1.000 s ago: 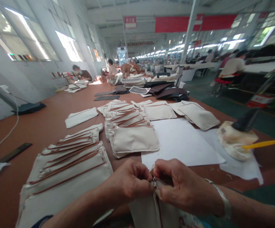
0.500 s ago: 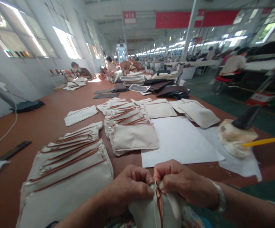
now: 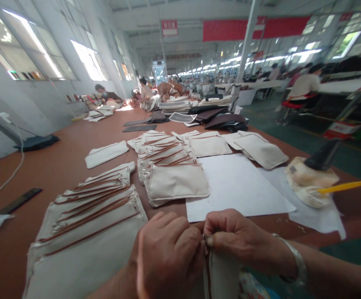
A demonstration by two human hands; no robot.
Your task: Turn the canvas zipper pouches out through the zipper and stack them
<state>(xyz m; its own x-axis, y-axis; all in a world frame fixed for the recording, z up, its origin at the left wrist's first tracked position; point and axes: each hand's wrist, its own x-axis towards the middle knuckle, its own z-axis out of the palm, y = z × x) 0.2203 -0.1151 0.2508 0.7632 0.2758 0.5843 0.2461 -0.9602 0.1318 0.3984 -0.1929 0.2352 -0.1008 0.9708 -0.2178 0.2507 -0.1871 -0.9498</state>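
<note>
A cream fabric pouch [image 3: 225,272] with a brown strip down its opening is held at the near edge of the table, low in the head view. My right hand [image 3: 245,238] pinches its top end between thumb and forefinger, a small shiny bit showing at the fingertips. Beside it my left hand [image 3: 170,253] is closed, its back turned up, with the fingertips meeting the pouch's top end; the hand covers the pouch's left part. To the left lies an overlapping row of similar cream pouches [image 3: 83,245] with brown strips.
Beyond my hands, more cream pouches [image 3: 177,182] lie stacked by a white sheet [image 3: 239,187]. At right stands a stained cream bundle [image 3: 311,178] with a black nozzle-like piece and a yellow stick [image 3: 344,187]. Dark panels [image 3: 220,118] are piled farther back. Several people sit at distant workplaces.
My left hand has rolled over, its back now facing up and hiding much of the pouch. My right hand keeps its pinch in nearly the same place.
</note>
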